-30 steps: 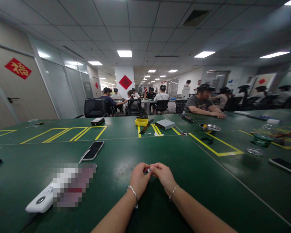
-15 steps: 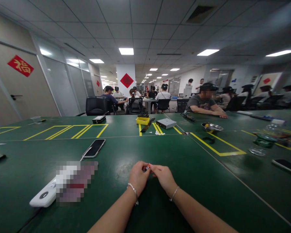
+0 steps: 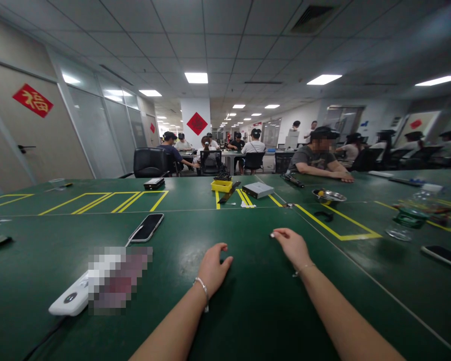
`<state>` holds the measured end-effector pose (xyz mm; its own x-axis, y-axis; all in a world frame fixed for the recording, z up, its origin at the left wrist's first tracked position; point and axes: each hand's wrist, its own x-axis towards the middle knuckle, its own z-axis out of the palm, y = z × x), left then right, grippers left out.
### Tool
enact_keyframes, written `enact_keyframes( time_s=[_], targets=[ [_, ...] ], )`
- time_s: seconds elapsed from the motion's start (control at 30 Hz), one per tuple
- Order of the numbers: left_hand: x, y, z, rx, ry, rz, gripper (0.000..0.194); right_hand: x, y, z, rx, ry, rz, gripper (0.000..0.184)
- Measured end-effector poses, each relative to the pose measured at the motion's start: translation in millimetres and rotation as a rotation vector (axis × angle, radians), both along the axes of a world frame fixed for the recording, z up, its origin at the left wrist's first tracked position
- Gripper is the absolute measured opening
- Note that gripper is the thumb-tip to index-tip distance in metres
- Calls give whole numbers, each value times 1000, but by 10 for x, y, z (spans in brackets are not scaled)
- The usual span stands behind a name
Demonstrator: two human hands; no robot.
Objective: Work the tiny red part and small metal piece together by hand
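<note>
My left hand (image 3: 213,271) is over the green table (image 3: 244,311), thumb and fingers apart with nothing between them. To its right and farther forward, my right hand (image 3: 293,249) pinches a small white-and-dark piece (image 3: 272,235) between thumb and fingertips. The piece is too small for me to tell its kind. Both wrists wear thin silvery bracelets. A wide gap of tabletop lies between the two hands.
At left lie a phone (image 3: 147,227) with a cable and a white power strip (image 3: 69,298). Farther back are a yellow bin (image 3: 221,186), a grey box (image 3: 258,189) and a metal bowl (image 3: 334,197). A bottle (image 3: 409,215) stands right; a person (image 3: 319,158) sits opposite.
My hands were together, fingertips meeting at a small orange-and-white item. Now they are apart: the right has moved right and forward with a small piece, and the left has opened.
</note>
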<state>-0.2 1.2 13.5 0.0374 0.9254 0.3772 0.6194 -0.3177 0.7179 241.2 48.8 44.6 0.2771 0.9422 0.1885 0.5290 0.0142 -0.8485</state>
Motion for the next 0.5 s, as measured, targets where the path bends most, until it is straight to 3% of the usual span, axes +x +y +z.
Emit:
enact_keyframes(
  time_s=[0.1,0.23,0.33,0.5],
  targets=[
    [-45,44,-6,-40,42,54,27,856,44,-23,-134,-328,-272,28],
    [-49,83,-28,-104,104,63,23,1770,-69,-192,-279,-481,-434,34],
    [-44,85,-37,-135,128,49,23,2077,-149,-286,-401,-473,-547,36],
    [-41,67,-34,-155,173,23,23,2195,-166,-382,-542,-446,-683,41]
  ],
)
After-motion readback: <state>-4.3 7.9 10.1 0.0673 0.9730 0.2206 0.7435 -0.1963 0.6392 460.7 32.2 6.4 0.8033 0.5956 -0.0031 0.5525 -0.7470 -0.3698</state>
